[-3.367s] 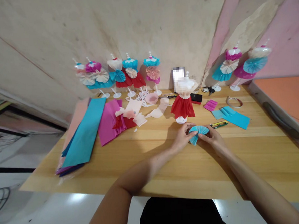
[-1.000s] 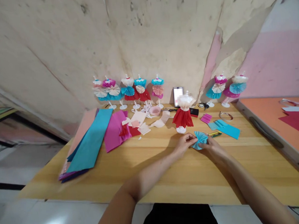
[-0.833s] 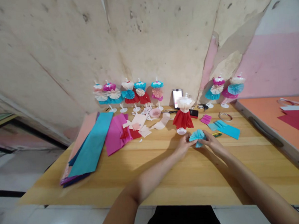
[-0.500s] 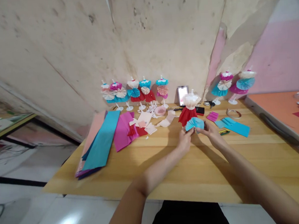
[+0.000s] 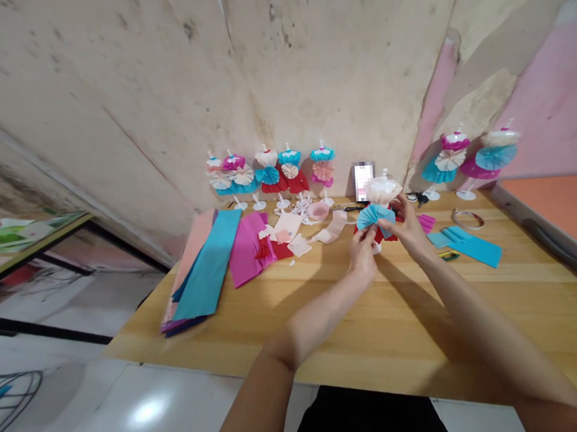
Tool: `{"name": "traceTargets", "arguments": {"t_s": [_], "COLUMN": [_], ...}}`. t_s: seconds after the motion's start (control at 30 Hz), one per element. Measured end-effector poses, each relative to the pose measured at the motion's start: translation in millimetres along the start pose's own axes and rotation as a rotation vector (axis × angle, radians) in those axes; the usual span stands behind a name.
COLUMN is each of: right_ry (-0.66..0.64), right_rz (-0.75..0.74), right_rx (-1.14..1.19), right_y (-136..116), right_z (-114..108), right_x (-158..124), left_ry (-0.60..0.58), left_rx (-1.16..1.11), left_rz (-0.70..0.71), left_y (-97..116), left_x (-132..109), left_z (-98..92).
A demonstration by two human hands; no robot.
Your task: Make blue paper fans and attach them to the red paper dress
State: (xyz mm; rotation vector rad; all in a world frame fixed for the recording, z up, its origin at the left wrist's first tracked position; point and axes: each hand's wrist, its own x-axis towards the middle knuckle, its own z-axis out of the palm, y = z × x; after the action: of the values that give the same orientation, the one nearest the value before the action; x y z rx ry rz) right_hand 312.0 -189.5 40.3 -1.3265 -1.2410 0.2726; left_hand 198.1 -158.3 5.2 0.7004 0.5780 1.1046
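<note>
A pleated blue paper fan (image 5: pixel 374 216) is spread in front of a small dress form (image 5: pixel 382 188) with a white top and red skirt. My left hand (image 5: pixel 364 254) pinches the fan from below at its gathered point. At the right, my right hand (image 5: pixel 412 234) has its thumb pressed on the fan's edge, while its fingers reach up beside the dress form's waist. The fan hides most of the red skirt; a bit of white base shows below it.
Several dressed forms (image 5: pixel 288 167) line the wall. Blue and pink paper sheets (image 5: pixel 208 265), magenta paper (image 5: pixel 246 244) and scraps lie left. Right are a blue paper piece (image 5: pixel 478 246), a yellow cutter (image 5: pixel 449 256) and a tape roll (image 5: pixel 467 219). A phone (image 5: pixel 364 180) leans behind.
The fan has moved up against the front of the dress form. My right hand has shifted upward, its fingers now beside the form's waist. The view has turned slightly left.
</note>
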Motion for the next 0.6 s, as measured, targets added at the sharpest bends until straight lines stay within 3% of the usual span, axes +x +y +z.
{"name": "traceTargets", "arguments": {"t_s": [0.3,0.6], "right_ry": [-0.140,-0.091], "right_rz": [-0.044,-0.061], "right_rx": [0.069,0.068], "right_y": [-16.0,18.1], "right_z": [4.5,0.7], "right_x": [1.6,6.9], "left_ry": [0.057,0.030], "left_rx": [-0.143,-0.237], "left_rz": [-0.039,-0.083], "left_y": [-6.7,-9.4], "left_x": [8.9,6.1], "left_z": [17.0,14.9]}}
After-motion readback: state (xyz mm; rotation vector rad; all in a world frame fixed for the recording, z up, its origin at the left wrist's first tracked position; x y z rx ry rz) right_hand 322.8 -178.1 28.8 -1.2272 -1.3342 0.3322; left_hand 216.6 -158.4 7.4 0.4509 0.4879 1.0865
